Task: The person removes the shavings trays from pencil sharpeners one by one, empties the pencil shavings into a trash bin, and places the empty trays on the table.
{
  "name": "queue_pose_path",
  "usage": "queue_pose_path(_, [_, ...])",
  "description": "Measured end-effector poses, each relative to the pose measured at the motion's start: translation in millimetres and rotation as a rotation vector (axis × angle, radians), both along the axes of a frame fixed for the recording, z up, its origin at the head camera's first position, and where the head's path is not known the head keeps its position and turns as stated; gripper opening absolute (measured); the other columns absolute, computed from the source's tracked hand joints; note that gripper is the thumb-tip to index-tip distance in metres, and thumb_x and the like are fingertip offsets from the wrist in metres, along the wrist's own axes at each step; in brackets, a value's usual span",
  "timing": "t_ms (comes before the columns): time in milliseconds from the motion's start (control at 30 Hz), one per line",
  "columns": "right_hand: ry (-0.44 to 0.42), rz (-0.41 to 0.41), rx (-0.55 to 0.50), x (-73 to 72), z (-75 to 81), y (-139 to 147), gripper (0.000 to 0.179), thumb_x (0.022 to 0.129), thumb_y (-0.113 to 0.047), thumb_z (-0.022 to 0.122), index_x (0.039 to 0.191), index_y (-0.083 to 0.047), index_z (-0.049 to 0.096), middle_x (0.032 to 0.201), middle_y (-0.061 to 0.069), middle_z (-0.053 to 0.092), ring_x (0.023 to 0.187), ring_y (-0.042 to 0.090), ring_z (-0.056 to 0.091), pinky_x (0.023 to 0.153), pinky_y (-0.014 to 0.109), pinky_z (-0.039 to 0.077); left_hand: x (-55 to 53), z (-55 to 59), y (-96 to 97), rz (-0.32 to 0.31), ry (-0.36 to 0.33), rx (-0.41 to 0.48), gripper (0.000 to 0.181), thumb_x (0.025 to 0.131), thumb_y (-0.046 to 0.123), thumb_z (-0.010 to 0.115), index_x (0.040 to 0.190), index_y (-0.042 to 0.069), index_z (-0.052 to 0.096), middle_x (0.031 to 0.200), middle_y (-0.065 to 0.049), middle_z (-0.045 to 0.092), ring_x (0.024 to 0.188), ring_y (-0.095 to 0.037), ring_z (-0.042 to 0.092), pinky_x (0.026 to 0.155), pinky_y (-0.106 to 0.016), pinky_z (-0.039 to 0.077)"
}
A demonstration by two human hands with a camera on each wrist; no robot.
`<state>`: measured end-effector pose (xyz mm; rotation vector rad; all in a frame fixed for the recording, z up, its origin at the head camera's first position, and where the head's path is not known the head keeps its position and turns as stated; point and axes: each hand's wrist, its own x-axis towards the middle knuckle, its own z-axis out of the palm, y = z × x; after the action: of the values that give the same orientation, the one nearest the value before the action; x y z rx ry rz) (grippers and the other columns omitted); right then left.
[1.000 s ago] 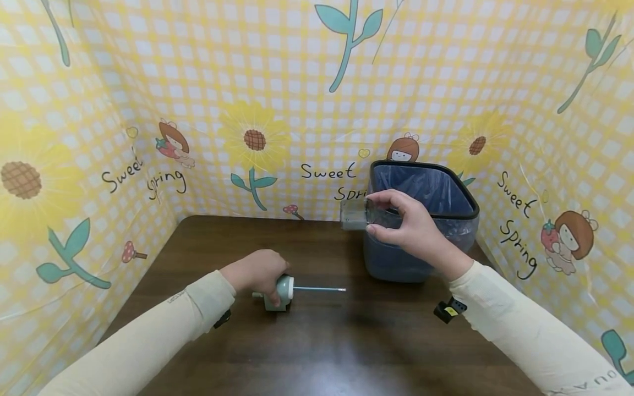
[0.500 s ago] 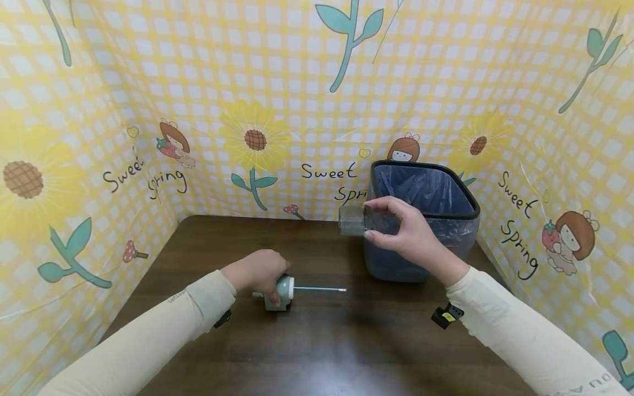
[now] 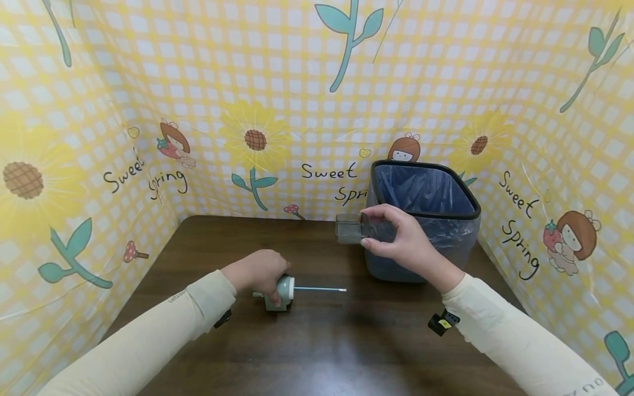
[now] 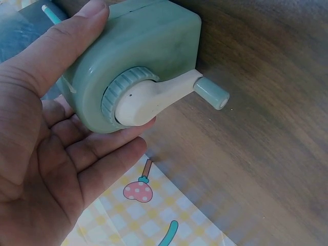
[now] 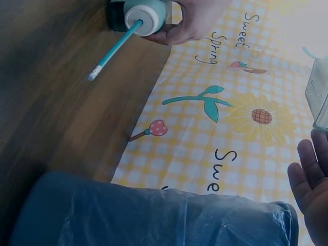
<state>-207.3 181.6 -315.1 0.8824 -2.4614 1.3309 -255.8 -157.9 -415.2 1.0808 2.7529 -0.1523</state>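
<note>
On the table, my left hand (image 3: pixel 260 270) grips a green crank pencil sharpener (image 4: pixel 159 43), thumb on one side and fingers on the other. Its white crank (image 4: pixel 159 102) with a green knob points away from the palm in the left wrist view. A blue pencil (image 3: pixel 319 289) with a white eraser end sticks out of the sharpener's white front, pointing right. In the air, just left of a waste bin, my right hand (image 3: pixel 403 236) pinches a see-through smoky plastic shavings drawer (image 3: pixel 349 229) by one end, between thumb and fingers. Only part of that drawer shows in the right wrist view.
The blue waste bin (image 3: pixel 396 269), with a black rim and a clear liner bag, stands at the back right of the dark wooden table (image 3: pixel 238 352). A yellow checked cloth (image 3: pixel 307 126) with printed flowers hangs around the back and sides.
My right hand has moved down and slightly left with the drawer, away from the bin's opening. My left hand, the sharpener and the pencil have stayed in place.
</note>
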Motion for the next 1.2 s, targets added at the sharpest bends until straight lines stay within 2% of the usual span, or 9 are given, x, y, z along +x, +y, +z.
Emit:
queue_pose_path(100, [-0.001, -0.007, 0.002, 0.0, -2.8, -0.2, 0.049, 0.087, -0.017, 0.083, 0.132, -0.013, 0.064, 0.128, 0.001, 0.066, 0.119, 0.030, 0.057, 0.108, 0.059, 0.041, 0.5, 0.7, 0.0, 0.001, 0.000, -0.001, 0.059, 0.067, 0.055, 0.092, 0.108, 0.018, 0.073, 0.090, 0.009, 0.069, 0.080, -0.010, 0.061, 0.078, -0.033, 0.055])
queue_pose_path(300, [0.003, -0.021, 0.012, 1.7, -7.2, -1.2, 0.050, 0.086, -0.017, 0.084, 0.131, -0.013, 0.064, 0.129, 0.002, 0.066, 0.119, 0.021, 0.058, 0.110, 0.057, 0.042, 0.8, 0.0, -0.7, -0.003, -0.002, -0.003, 0.058, 0.067, 0.055, 0.092, 0.107, 0.018, 0.072, 0.090, 0.008, 0.069, 0.079, -0.010, 0.061, 0.078, -0.033, 0.056])
queue_pose_path(500, [-0.002, -0.022, -0.011, -0.6, -11.6, -2.0, 0.048, 0.087, -0.015, 0.082, 0.131, -0.012, 0.064, 0.127, 0.002, 0.066, 0.117, 0.019, 0.058, 0.106, 0.058, 0.043, 0.0, -1.5, -1.7, -0.008, 0.001, -0.005, 0.058, 0.067, 0.056, 0.092, 0.106, 0.018, 0.072, 0.089, 0.009, 0.069, 0.078, -0.009, 0.060, 0.076, -0.033, 0.055])
queue_pose_path(967, [-0.041, -0.011, -0.014, 0.4, -22.3, -8.2, 0.050, 0.085, -0.016, 0.085, 0.130, -0.012, 0.065, 0.126, 0.002, 0.066, 0.117, 0.023, 0.058, 0.107, 0.056, 0.044, 0.3, -0.8, -1.3, -0.004, 0.003, 0.000, 0.057, 0.066, 0.055, 0.092, 0.104, 0.017, 0.071, 0.087, 0.009, 0.068, 0.077, -0.010, 0.059, 0.076, -0.033, 0.055])
queue_pose_path(1200, [-0.046, -0.010, -0.019, 1.0, -28.0, -10.2, 0.049, 0.084, -0.016, 0.085, 0.130, -0.013, 0.065, 0.125, 0.002, 0.066, 0.117, 0.024, 0.059, 0.107, 0.058, 0.043, 0.9, -0.7, -0.5, 0.009, 0.001, -0.014, 0.060, 0.066, 0.056, 0.092, 0.107, 0.018, 0.072, 0.090, 0.009, 0.069, 0.080, -0.009, 0.060, 0.078, -0.032, 0.055])
